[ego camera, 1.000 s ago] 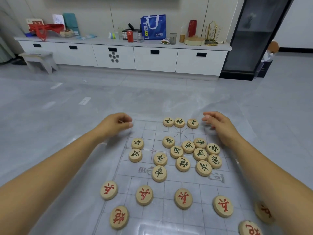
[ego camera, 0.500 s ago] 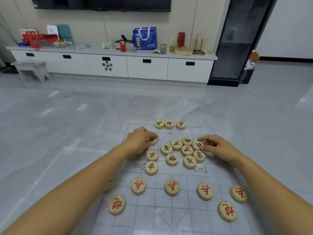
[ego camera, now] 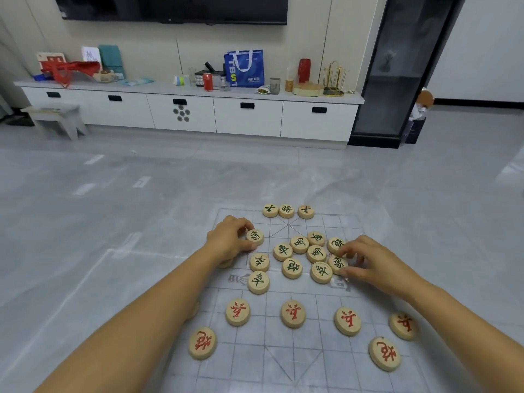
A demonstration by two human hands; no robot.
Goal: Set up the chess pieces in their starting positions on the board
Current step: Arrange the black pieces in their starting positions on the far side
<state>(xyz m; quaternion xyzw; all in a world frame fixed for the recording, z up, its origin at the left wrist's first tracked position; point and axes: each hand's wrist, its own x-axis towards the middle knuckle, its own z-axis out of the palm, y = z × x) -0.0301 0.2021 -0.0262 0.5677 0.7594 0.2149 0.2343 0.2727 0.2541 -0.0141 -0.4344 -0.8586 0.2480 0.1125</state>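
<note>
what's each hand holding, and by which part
Left hand pinches a green-lettered disc by its rim; right hand pinches a second disc by its rim.

Body in view: 2 arms and 2 hands. Left forearm (ego camera: 147, 321): bare along its whole visible length, from the near-left corner to the wrist, broad at the near edge and tapering toward the far end. Right forearm (ego camera: 459, 316): bare likewise, from the near-right edge to the wrist, same taper. Left hand (ego camera: 231, 239): bare, back and knuckles seen. Right hand (ego camera: 374, 260): bare, back seen, thumb and 4 fingers distinguishable. Nail detail too small to read on either hand.
</note>
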